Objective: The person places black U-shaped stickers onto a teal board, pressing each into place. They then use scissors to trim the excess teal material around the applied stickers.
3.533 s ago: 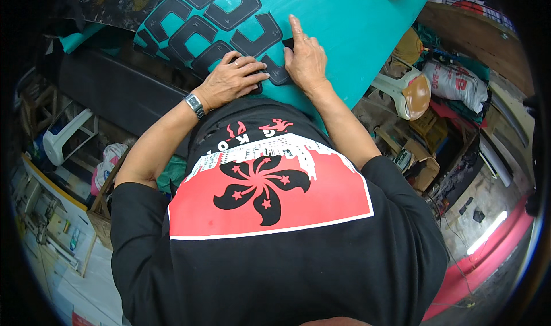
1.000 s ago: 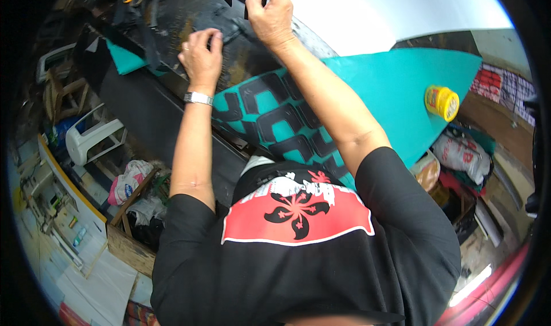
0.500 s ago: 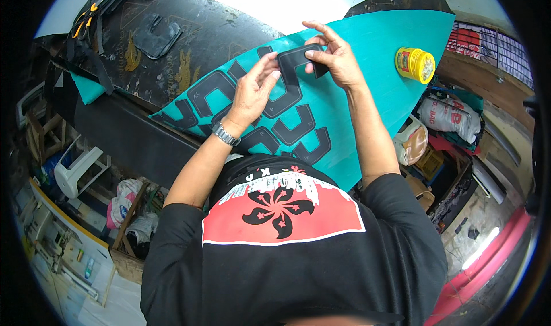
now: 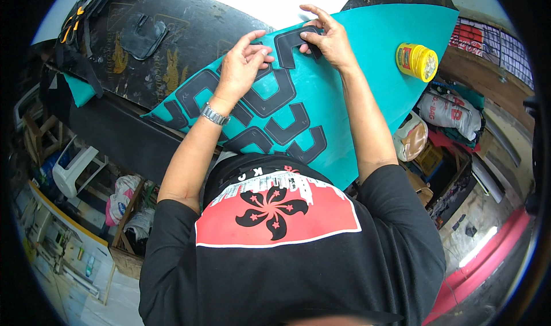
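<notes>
Yellow round tin (image 4: 416, 61) with a red-and-yellow label on its side — set on the teal sheet (image 4: 373, 50), near its right edge. White printed sack (image 4: 449, 110) — lying below the tin, off the sheet, beside a tan bag (image 4: 412, 138). Red-and-white banner (image 4: 476, 36), partly seen at the upper right wall. No screens are seen.

Two hands, the left hand (image 4: 240, 68) and the right hand (image 4: 327, 39), are seen on one teal sheet (image 4: 373, 68). About seven black C-shaped pieces (image 4: 281, 99) are counted on it. One yellow jar (image 4: 416, 61) is seen.
</notes>
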The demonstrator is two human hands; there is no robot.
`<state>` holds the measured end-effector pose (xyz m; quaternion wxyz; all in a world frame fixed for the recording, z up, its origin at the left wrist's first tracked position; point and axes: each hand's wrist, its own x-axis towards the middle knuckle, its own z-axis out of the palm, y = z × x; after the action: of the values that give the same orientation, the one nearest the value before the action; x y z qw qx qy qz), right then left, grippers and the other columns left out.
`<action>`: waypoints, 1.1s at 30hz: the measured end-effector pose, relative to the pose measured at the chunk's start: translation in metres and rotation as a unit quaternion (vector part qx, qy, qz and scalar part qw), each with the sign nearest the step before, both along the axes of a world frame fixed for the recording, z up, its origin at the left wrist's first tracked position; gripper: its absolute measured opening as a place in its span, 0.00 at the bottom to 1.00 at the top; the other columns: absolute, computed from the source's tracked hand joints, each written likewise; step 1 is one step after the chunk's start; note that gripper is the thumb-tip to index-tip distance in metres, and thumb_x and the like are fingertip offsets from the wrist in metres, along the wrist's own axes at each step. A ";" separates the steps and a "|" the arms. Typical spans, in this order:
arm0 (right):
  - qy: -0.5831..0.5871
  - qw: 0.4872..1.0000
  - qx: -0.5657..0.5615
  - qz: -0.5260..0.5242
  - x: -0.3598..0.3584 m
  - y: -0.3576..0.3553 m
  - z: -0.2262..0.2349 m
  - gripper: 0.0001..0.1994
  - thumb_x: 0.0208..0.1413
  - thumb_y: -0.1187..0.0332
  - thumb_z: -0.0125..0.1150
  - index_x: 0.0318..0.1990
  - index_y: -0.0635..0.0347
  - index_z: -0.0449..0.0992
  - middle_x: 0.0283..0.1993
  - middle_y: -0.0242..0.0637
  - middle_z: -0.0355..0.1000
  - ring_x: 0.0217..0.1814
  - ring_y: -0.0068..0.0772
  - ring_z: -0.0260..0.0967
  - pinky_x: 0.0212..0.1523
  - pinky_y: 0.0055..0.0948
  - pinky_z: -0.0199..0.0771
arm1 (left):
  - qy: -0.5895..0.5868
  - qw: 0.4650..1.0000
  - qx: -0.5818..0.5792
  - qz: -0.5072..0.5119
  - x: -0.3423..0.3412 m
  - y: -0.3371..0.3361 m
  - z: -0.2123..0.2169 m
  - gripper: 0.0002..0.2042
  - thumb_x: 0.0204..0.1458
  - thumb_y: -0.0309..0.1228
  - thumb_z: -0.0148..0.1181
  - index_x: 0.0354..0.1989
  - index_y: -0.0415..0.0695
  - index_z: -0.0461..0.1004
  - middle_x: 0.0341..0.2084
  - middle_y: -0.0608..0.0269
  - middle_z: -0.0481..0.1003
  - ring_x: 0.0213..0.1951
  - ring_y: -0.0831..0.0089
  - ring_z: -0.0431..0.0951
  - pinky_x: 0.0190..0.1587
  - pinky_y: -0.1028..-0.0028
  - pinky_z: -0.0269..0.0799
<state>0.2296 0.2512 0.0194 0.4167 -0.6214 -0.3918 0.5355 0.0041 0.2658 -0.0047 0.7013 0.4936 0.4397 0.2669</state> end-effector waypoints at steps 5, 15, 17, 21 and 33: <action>-0.005 1.000 -0.009 -0.004 0.000 0.001 -0.005 0.31 0.53 0.86 0.60 0.65 0.51 0.70 0.39 0.35 0.73 0.27 0.21 0.76 0.23 0.18 0.75 | -0.002 1.000 -0.003 -0.011 -0.002 0.003 -0.001 0.20 0.64 0.26 0.54 0.64 0.40 0.66 0.44 0.54 0.80 0.43 0.71 0.83 0.44 0.75 0.81; -0.014 0.999 0.032 -0.006 -0.004 -0.007 -0.001 0.31 0.54 0.86 0.59 0.65 0.50 0.69 0.39 0.33 0.72 0.28 0.19 0.74 0.27 0.16 0.76 | 0.222 0.948 0.212 -0.080 0.010 0.005 0.008 0.24 0.54 0.32 0.69 0.59 0.42 0.73 0.26 0.65 0.77 0.25 0.78 0.78 0.30 0.75 0.76; -0.034 0.998 0.042 -0.014 -0.008 -0.008 -0.002 0.31 0.53 0.87 0.59 0.65 0.49 0.70 0.39 0.33 0.72 0.28 0.19 0.74 0.28 0.16 0.76 | 0.251 0.930 0.256 -0.085 0.012 0.008 0.009 0.24 0.52 0.33 0.70 0.58 0.45 0.75 0.24 0.64 0.76 0.23 0.77 0.77 0.29 0.73 0.76; -0.045 0.996 0.074 -0.022 -0.012 -0.008 -0.002 0.32 0.53 0.87 0.58 0.66 0.49 0.69 0.40 0.33 0.73 0.28 0.19 0.74 0.28 0.17 0.77 | 0.262 0.917 0.289 -0.086 0.017 0.013 0.009 0.20 0.51 0.33 0.70 0.54 0.47 0.78 0.23 0.64 0.76 0.24 0.75 0.77 0.30 0.71 0.76; -0.022 0.999 0.022 -0.044 -0.009 -0.003 0.003 0.32 0.52 0.85 0.62 0.66 0.54 0.67 0.38 0.38 0.75 0.27 0.21 0.76 0.24 0.17 0.75 | 0.179 0.977 0.099 -0.063 0.020 0.032 0.001 0.11 0.54 0.36 0.68 0.37 0.40 0.81 0.26 0.61 0.82 0.29 0.78 0.82 0.33 0.75 0.76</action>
<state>0.2211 0.2485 0.0225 0.4450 -0.6398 -0.3852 0.4942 0.0237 0.2976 -0.0037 0.5738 0.6272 0.4979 0.1717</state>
